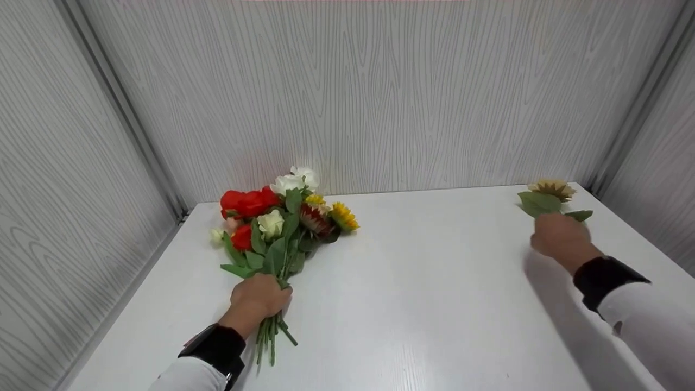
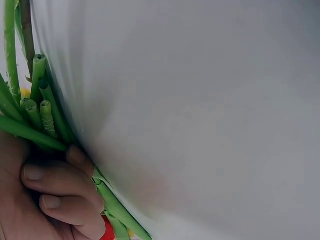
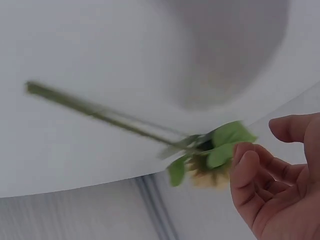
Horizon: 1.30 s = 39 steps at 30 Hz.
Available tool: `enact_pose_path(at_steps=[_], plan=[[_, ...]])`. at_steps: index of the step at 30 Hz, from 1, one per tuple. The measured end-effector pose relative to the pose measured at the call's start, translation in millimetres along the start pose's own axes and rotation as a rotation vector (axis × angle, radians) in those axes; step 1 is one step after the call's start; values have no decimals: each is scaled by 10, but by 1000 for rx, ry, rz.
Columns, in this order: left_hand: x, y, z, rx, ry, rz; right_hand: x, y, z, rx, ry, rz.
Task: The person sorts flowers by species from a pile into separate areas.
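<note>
My left hand (image 1: 260,296) grips a bouquet of flowers (image 1: 276,255) by its green stems. Red blooms, white blooms and yellow ones fan out beyond the fist, and the cut stem ends (image 2: 39,107) stick out beside the curled fingers in the left wrist view. Far to the right, my right hand (image 1: 562,239) is near a single pale yellow flower (image 1: 553,189) with green leaves. The right wrist view shows a gap between thumb and loosely bent fingers (image 3: 246,172), with the flower's stem (image 3: 100,115) lying outside them.
Both hands are over a white table (image 1: 423,282). A pale wood-grain panel (image 1: 380,98) stands along its back edge, and similar panels rise at the left (image 1: 54,163) and right (image 1: 668,179). The single flower lies near the back right corner.
</note>
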<state>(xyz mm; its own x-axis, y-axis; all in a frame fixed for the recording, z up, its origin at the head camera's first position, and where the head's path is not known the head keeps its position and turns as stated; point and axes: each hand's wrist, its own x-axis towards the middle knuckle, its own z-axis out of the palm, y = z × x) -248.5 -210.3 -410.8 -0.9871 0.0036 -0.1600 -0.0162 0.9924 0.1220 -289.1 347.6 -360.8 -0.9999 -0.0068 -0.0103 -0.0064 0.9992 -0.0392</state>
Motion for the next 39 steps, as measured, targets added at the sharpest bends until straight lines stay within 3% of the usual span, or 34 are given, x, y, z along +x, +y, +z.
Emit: enact_pose_path(at_steps=[4, 8, 13, 16, 22, 26, 29, 39], plan=[[16, -15, -5, -2, -13, 8, 134, -720, 75, 22, 17, -115], [38, -11, -10, 0, -23, 18, 130, -1502, 225, 110, 3, -270], [32, -42, -30, -3, -21, 14, 144, -2435, 396, 284, -134, -381], [30, -41, -39, -6, -28, 3, 167, -2903, 491, 512, -252, -368], [17, 10, -51, 31, -52, -11, 245, -3646, 628, 1126, -516, -229], [6, 41, -40, 46, -61, 2, 322, -3946, 635, 1349, -661, -56], [4, 27, -55, 48, -58, 4, 385, -4061, 619, 1380, -648, 37], [9, -24, -76, 16, -93, 52, 427, -4006, 636, 1411, -694, 77]])
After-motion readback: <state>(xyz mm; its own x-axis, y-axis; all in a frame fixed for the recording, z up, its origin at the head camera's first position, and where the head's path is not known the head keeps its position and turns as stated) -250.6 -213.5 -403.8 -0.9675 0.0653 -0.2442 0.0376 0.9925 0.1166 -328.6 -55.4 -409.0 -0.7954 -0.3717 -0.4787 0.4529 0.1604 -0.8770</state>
